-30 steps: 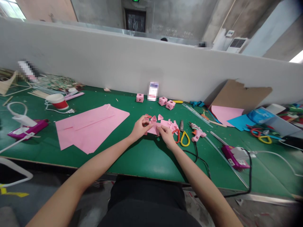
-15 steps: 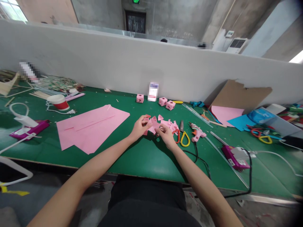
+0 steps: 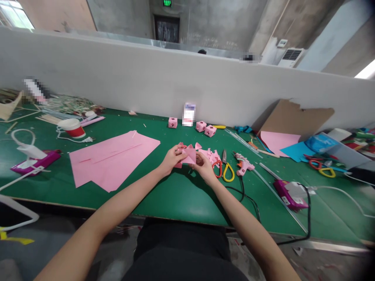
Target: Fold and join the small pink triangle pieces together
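Between my two hands is a small folded piece of pink paper (image 3: pixel 190 156), held above the table. My left hand (image 3: pixel 173 157) pinches its left side, and my right hand (image 3: pixel 204 166) grips its right edge. Pink paper scraps (image 3: pixel 213 155) lie just beyond my right hand. Close by are scissors (image 3: pixel 227 168) with red and yellow handles and a pink glue gun (image 3: pixel 244 165). Three pink paper cubes with cut-outs stand farther back, one cube (image 3: pixel 172 123) apart from the other two (image 3: pixel 205 128).
Large pink sheets (image 3: pixel 114 160) lie on the green table (image 3: pixel 175 199) at left, near a paper cup (image 3: pixel 72 128). Purple power strips sit at left (image 3: pixel 36 162) and right (image 3: pixel 288 195), with a black cable (image 3: pixel 309 214). A white partition (image 3: pixel 131 78) runs along the back.
The folded pink paper has turned in my fingers, so a flatter face now shows. Both hands stay in nearly the same place, and the view has shifted slightly.
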A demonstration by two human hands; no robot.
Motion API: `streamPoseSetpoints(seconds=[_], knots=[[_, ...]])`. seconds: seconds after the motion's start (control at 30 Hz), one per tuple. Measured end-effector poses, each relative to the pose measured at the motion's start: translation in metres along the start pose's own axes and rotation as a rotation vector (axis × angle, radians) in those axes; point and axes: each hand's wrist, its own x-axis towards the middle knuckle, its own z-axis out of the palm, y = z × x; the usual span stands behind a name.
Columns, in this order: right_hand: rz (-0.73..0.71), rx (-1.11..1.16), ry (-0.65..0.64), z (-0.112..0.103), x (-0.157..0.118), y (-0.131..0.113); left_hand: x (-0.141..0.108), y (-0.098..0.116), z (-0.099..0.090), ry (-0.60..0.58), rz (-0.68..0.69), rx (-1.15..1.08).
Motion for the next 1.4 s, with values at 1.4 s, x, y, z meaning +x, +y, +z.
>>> streamPoseSetpoints(seconds=[1.4], knots=[[0.083, 0.030, 0.157, -0.004, 0.000, -0.012, -0.004, -0.003, 0.005, -0.031, 0.282, 0.349]])
